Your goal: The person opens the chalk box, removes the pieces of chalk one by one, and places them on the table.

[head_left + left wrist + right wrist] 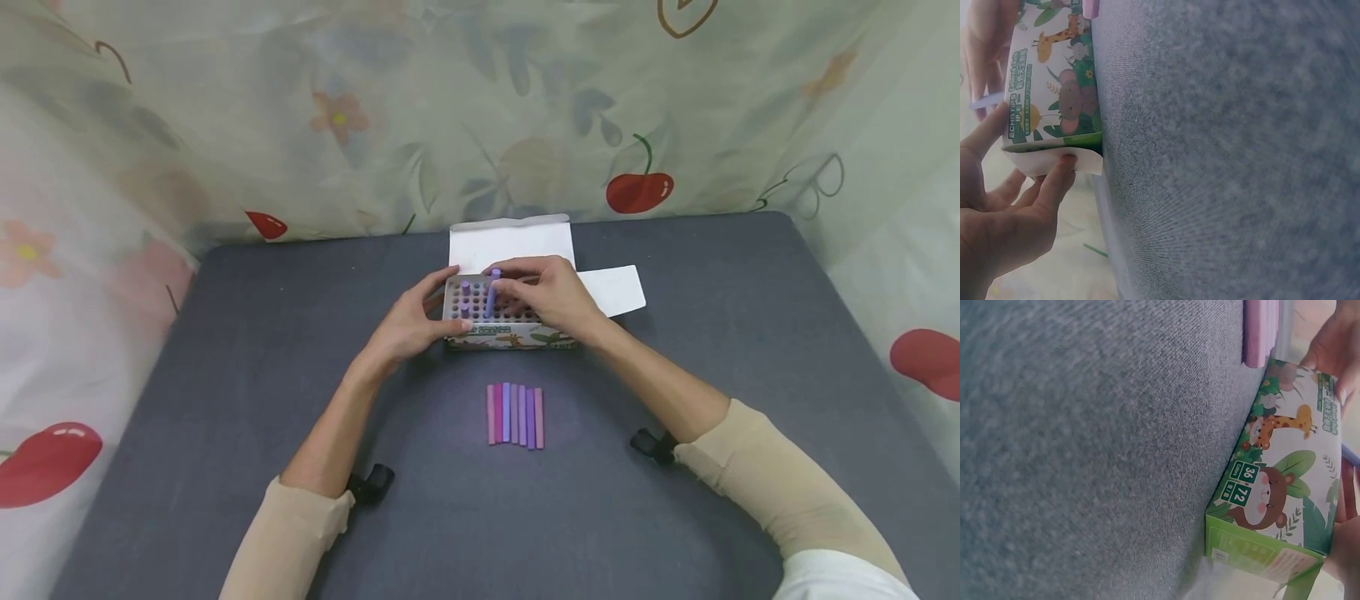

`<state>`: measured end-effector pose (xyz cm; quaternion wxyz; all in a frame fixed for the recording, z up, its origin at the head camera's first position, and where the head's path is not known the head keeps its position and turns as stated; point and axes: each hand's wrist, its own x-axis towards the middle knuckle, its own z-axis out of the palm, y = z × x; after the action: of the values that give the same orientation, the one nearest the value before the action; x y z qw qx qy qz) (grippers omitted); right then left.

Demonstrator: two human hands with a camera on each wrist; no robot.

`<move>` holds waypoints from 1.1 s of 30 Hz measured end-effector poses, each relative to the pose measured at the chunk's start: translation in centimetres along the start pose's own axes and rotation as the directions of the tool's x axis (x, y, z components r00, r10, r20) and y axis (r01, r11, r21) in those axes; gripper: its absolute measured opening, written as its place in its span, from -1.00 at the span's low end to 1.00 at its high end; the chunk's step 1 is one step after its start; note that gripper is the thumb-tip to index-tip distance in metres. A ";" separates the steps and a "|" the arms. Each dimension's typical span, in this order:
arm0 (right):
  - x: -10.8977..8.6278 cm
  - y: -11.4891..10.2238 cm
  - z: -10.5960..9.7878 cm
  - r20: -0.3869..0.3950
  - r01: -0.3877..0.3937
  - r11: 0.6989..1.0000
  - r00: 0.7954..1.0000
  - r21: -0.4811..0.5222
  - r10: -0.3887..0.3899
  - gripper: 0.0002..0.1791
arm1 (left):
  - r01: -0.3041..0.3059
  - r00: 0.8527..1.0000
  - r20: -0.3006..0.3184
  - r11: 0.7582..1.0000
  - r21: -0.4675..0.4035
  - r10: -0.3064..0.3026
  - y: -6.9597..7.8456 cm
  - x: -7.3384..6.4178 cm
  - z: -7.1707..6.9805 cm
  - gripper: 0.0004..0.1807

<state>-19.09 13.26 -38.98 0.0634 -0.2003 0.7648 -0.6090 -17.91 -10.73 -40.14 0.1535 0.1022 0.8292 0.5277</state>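
Note:
An open chalk box [517, 337] with cartoon animals printed on its front stands near the back of the table. Inside it is a tray with rows of round holes, where two purple chalk sticks [465, 288] poke up at the left. My left hand [408, 323] grips the box's left end, its thumb at the front top edge and fingers against the white end flap [1047, 160]. Between thumb and fingers, my right hand [553, 293] pinches a violet chalk stick [490, 303], which stands nearly upright over the tray.
In front of the box, several pink and purple chalk sticks [522, 415] lie side by side on the dark grey table [300, 350]. The box's white lid [510, 247] is folded back, and a white side flap [615, 290] sticks out right. A patterned curtain [450, 108] hangs behind.

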 end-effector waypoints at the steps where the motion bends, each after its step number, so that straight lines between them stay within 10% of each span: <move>1: -0.1 -0.1 0.0 -0.004 0.004 1.000 1.000 0.002 -0.004 -0.68 | 0.002 1.000 -0.001 1.000 0.001 -0.002 0.0 0.0 0.0 -0.11; 33: -4.8 -1.7 -1.9 -0.074 -0.073 0.997 0.995 0.019 0.075 -0.64 | 0.019 1.000 -0.007 1.000 0.005 -0.019 0.0 -0.2 0.2 -0.10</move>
<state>-14.90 16.50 -37.56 0.0591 -0.1486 0.7687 -0.6194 -17.62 -10.66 -40.17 0.1552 0.0929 0.8320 0.5245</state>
